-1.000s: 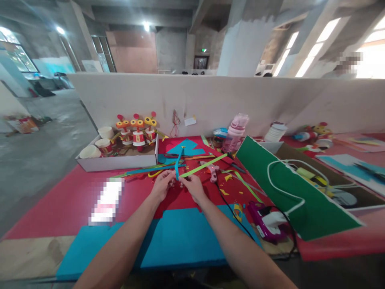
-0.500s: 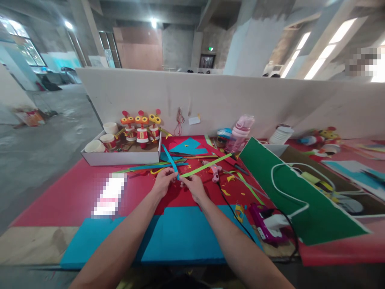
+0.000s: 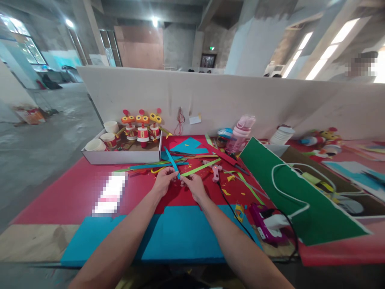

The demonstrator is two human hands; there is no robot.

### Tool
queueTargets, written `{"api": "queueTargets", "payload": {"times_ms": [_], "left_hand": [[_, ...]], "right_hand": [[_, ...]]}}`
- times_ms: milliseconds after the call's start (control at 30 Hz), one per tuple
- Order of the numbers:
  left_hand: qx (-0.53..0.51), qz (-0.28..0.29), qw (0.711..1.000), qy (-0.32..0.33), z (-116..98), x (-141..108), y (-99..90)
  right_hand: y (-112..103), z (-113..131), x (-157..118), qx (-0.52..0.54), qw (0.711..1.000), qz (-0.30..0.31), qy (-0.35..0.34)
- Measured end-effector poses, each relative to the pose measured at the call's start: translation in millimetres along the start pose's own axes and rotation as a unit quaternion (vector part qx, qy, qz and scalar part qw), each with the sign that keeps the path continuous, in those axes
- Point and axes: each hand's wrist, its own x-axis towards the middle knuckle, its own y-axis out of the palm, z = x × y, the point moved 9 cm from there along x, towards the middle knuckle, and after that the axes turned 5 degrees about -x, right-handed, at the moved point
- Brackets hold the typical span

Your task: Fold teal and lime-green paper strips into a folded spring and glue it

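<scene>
Between my fingertips, a blue paper strip (image 3: 171, 161) and a light green paper strip (image 3: 204, 166) meet at one end and spread apart into a V. My left hand (image 3: 164, 182) is closed in a pinch at the lower end of the blue strip. On the other side, my right hand (image 3: 194, 186) pinches the near end of the green strip. The join itself is partly hidden by my fingers. Both hands hover just above the red tabletop (image 3: 141, 196). A pink glue gun (image 3: 215, 172) lies right of my right hand.
A white box (image 3: 120, 158) holds paper cups (image 3: 95, 145) and cup figures (image 3: 142, 130). Nearest me lies a blue sheet (image 3: 186, 237). A purple power strip (image 3: 264, 224), a green board (image 3: 294, 200) and a pink bottle (image 3: 240, 134) stand to the right. Paper strips and yellow scraps are scattered about.
The free ends of both strips have drawn in toward my hands, and less of the green strip sticks out on the right. My hands stay in nearly the same place.
</scene>
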Motion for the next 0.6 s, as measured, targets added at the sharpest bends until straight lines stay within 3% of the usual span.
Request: {"api": "queueTargets", "payload": {"times_ms": [267,433,600], "left_hand": [[0.062,0.024,0.996,-0.062,9.0,-9.2,10.0],[0.076,0.016,0.996,-0.037,7.9,-7.3,9.2],[0.083,0.019,0.996,-0.036,4.0,-6.5,8.8]], "right_hand": [[-8.5,4.9,0.4,0.024,0.998,-0.041,-0.030],[-7.8,5.3,1.1,0.030,0.998,-0.040,-0.036],[-6.0,0.7,1.8,0.046,0.999,-0.020,0.009]]}}
